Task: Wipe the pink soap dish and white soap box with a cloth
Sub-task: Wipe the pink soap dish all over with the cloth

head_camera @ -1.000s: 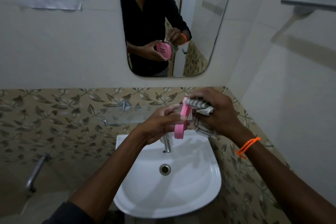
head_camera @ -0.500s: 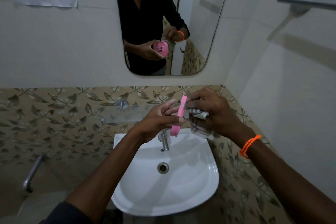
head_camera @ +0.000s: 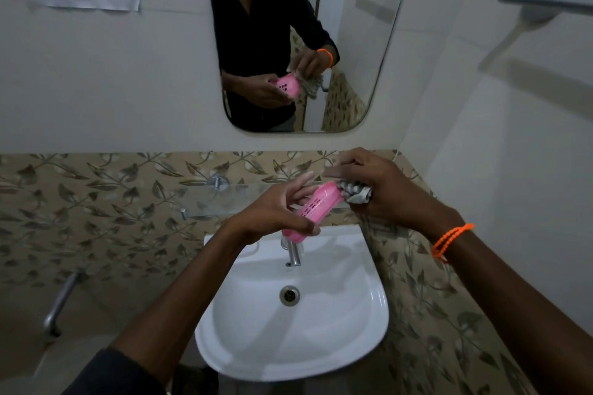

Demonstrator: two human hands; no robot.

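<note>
Left hand grips the pink soap dish above the white sink, thumb curled over its lower end, fingers behind it; dish tilted, slotted face toward the camera, upper end pointing right. Right hand has its fingers curled round a bunched grey patterned cloth; cloth touches the upper end of the dish; orange bracelet on the right wrist. Tap stands directly below the dish; mirror on the wall reflects both hands; white soap box not identifiable.
</note>
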